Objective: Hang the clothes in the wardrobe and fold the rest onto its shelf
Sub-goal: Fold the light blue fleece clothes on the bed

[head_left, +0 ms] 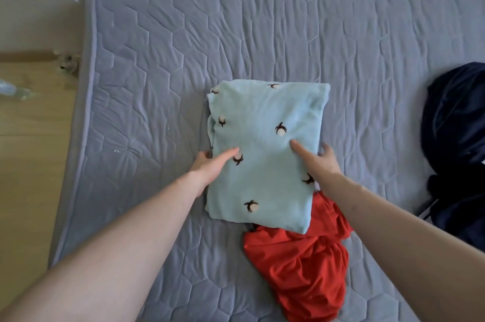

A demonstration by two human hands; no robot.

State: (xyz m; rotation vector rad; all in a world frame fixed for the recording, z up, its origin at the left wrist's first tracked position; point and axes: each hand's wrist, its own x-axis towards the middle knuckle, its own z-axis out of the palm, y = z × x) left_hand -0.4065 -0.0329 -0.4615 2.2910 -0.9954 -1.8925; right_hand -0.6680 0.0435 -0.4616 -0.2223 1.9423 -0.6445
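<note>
Hands on folded blue garment (265, 153), mid-mattress (157, 59) | left hand (210, 167) and right hand (319, 161) clasp its side edges, thumbs on top, fingers tucked under | long axis runs away from person | red garment (299, 264) pinned under near corner.

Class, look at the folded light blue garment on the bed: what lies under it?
The light blue garment overlaps the red garment at its near corner, otherwise resting on the mattress. Anything beneath its middle is hidden.
</note>
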